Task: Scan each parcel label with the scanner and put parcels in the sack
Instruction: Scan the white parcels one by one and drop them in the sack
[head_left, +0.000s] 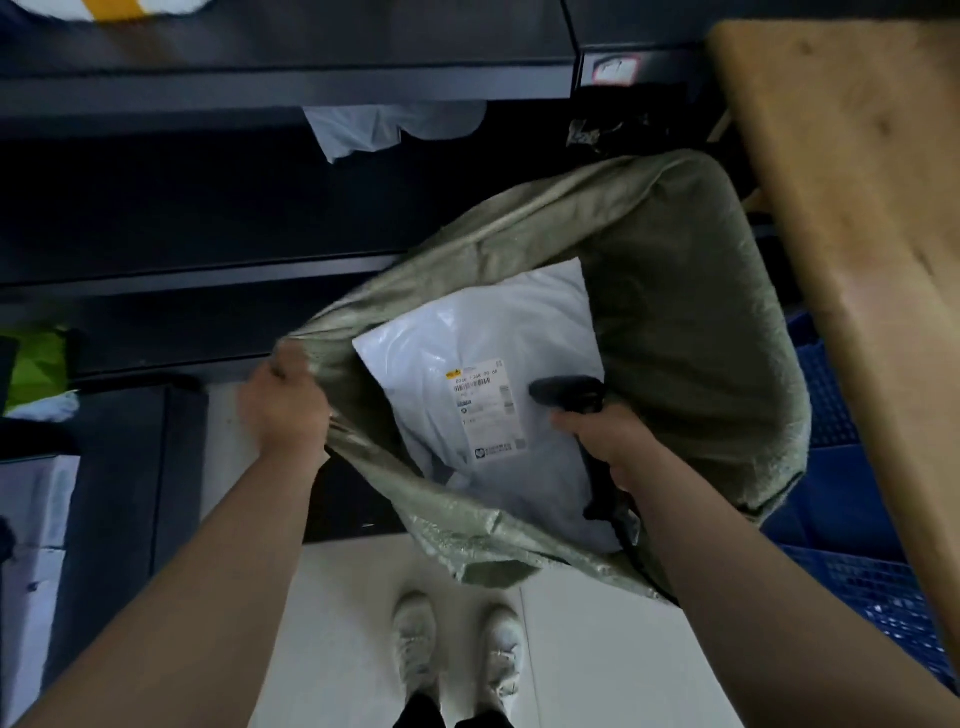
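Parcel (519, 322), a white poly mailer, lies flat in the mouth of the green woven sack (701, 322) with its label (485, 410) facing up, its far corner toward the sack's far wall. The left hand (283, 410) has its fingers curled round the sack's left rim, pulling the mouth wide. The right hand (608, 441) is wrapped round the handle of the black scanner (566, 395), whose head hangs just beside the label's right edge, over the parcel.

Likely trouble: if the left grip slackens, the rim could fold over the parcel and cover the label. The scanner sits off the label's edge, so a read taken from there could miss the barcode. Its cable runs down across the near rim and may snag on the weave when the hand lifts out.

Room is tight on the right, where the wooden table (857, 208) edge and a blue crate (831, 519) stand close to the sack's right wall. Dark shelves (260, 270) close the far side. The near side, toward the white shoes (415, 644), looks the freest way to draw back
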